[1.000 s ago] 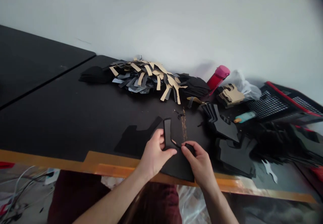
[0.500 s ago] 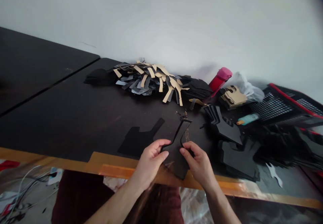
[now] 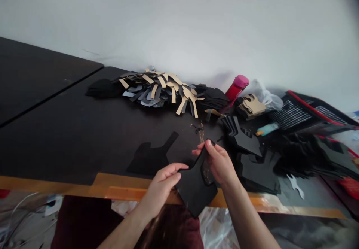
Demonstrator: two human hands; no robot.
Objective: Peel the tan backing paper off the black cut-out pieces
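Note:
A flat black cut piece (image 3: 195, 191) with a narrow arm is held up over the table's front edge. My left hand (image 3: 165, 181) pinches its left corner between thumb and fingers. Higher up, my right hand (image 3: 220, 163) grips the tip of the narrow arm, thumb on top. On the table to the left lies a similar black piece (image 3: 153, 153). Right of my right hand are stacked black pieces (image 3: 242, 138) and more flat black pieces (image 3: 259, 170).
Tan and grey strips (image 3: 162, 88) are heaped toward the wall. Beyond the hands stand a red bottle with a pink cap (image 3: 237, 86), tan pieces (image 3: 252, 106), a glue tube (image 3: 267, 129) and a black mesh basket (image 3: 297, 110). Orange tape (image 3: 123, 187) lines the front edge.
My right hand has moved from the piece's right side up to the tip of its narrow arm. The piece has turned its flat face toward the camera. The view has shifted slightly right.

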